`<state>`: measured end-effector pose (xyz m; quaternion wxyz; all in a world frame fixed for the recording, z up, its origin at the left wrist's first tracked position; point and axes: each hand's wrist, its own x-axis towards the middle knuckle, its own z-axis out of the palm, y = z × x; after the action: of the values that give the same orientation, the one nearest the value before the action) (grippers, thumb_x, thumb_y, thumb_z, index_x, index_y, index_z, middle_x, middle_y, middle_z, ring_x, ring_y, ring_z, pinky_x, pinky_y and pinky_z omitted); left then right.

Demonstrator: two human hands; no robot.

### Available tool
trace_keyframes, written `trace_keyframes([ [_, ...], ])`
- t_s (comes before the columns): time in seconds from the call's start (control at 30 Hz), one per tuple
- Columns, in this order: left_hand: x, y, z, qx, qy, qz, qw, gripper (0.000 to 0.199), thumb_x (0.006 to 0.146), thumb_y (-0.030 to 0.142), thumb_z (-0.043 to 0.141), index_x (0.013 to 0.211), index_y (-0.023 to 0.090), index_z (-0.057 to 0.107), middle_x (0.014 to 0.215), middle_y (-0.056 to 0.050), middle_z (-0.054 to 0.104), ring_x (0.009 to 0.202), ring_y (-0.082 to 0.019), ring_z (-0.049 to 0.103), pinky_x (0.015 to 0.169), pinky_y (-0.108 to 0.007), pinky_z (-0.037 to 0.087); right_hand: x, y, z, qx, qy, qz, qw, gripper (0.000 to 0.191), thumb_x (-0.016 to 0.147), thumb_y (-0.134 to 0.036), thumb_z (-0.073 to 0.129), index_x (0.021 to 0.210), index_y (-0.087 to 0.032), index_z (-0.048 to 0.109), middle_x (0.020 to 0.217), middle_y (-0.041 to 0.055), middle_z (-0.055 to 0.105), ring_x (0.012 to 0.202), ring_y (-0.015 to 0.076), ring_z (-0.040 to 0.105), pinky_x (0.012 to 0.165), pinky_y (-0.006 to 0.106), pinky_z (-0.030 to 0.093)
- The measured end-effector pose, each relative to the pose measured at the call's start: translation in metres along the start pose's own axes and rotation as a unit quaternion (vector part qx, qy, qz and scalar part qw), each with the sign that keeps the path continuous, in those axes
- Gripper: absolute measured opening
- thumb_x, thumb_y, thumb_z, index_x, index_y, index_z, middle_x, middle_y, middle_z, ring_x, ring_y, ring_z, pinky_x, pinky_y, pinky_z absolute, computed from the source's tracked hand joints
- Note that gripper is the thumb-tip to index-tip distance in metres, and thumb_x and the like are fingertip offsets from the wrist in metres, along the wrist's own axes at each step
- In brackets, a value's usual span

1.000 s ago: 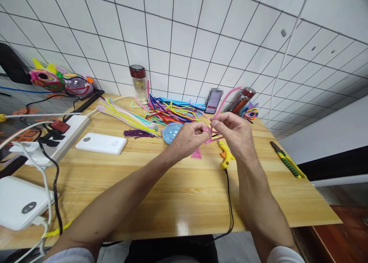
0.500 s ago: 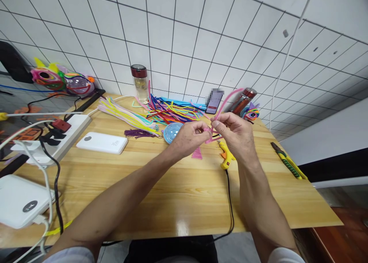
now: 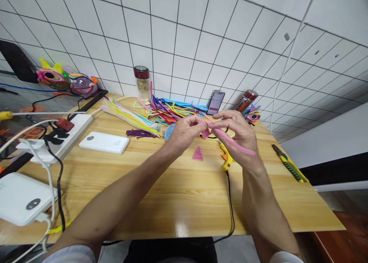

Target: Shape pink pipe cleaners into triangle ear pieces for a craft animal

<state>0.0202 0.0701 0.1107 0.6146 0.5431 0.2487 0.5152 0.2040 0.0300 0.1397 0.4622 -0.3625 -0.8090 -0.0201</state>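
Between my hands is a pink pipe cleaner [image 3: 234, 143], its loose end now lying across the right palm side and pointing down to the right. My left hand [image 3: 185, 132] pinches the folded pink part, which hangs as a small zigzag under the fingertips. My right hand [image 3: 237, 134] is closed with thumb and fingers on the same pipe cleaner, close to the left fingertips. Below them on the table lies a pink zigzag triangle [image 3: 197, 154]. A yellow glue gun [image 3: 227, 157] rests beside it, under the right hand. The left hand partly covers a blue dish [image 3: 170, 131].
Several coloured pipe cleaners [image 3: 172, 110] are heaped at the back, near a glass bottle [image 3: 143, 85] and a propped phone [image 3: 215, 103]. White power banks [image 3: 104, 142] and a power strip [image 3: 61, 136] with cables occupy the left. Pliers [image 3: 290, 163] lie at the right edge.
The pipe cleaner's free end has swung from pointing up to pointing down right. My hands have risen slightly and the left has turned, uncovering the pink triangle on the table.
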Motion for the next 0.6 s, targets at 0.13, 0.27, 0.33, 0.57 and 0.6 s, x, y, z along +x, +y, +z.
trace_keyframes([
  [0.13,0.000,-0.001,0.001,-0.030,0.007,-0.006,1.000,0.017,0.076,0.033,0.078,0.069,0.019,0.070,0.063,0.000,0.067,0.059,-0.011,0.052,0.062,-0.027,0.042,-0.001,0.005,0.001,-0.034,0.014,-0.025,0.999,0.018,0.097,-0.018,0.076,0.101,-0.032,0.086,0.114,0.0074,0.075,0.110,0.0268,0.070,0.096,0.048,0.056],
  [0.27,0.003,-0.004,0.001,-0.043,0.038,-0.007,0.998,0.018,0.074,0.033,0.079,0.069,0.019,0.069,0.061,0.001,0.065,0.056,-0.009,0.048,0.057,-0.025,0.037,-0.001,0.005,0.000,-0.056,0.003,-0.028,0.998,0.018,0.097,-0.019,0.076,0.100,-0.034,0.086,0.103,0.0061,0.071,0.101,0.0251,0.067,0.089,0.046,0.054],
  [0.33,0.003,-0.004,0.001,-0.051,0.043,-0.001,0.998,0.019,0.072,0.034,0.080,0.069,0.019,0.069,0.060,0.002,0.063,0.056,-0.009,0.047,0.058,-0.025,0.038,-0.002,0.005,-0.001,-0.057,-0.001,-0.032,0.998,0.020,0.099,-0.018,0.075,0.101,-0.034,0.086,0.098,0.0048,0.070,0.096,0.0234,0.066,0.085,0.043,0.054],
  [0.57,-0.001,-0.001,0.001,0.026,0.066,0.068,0.995,0.018,0.080,0.036,0.077,0.076,0.020,0.071,0.067,0.003,0.063,0.062,-0.012,0.051,0.063,-0.027,0.045,-0.002,-0.002,-0.005,-0.042,0.039,0.028,0.998,0.016,0.097,-0.022,0.075,0.105,-0.031,0.085,0.130,0.0088,0.073,0.124,0.0297,0.068,0.107,0.051,0.054],
  [0.6,-0.003,-0.001,0.001,0.048,0.076,0.088,0.992,0.015,0.082,0.034,0.076,0.078,0.020,0.071,0.069,0.002,0.063,0.063,-0.012,0.052,0.064,-0.028,0.046,-0.002,-0.005,-0.006,-0.025,0.045,0.052,0.997,0.013,0.096,-0.025,0.076,0.106,-0.030,0.084,0.124,0.0084,0.075,0.120,0.0292,0.070,0.105,0.049,0.055],
])
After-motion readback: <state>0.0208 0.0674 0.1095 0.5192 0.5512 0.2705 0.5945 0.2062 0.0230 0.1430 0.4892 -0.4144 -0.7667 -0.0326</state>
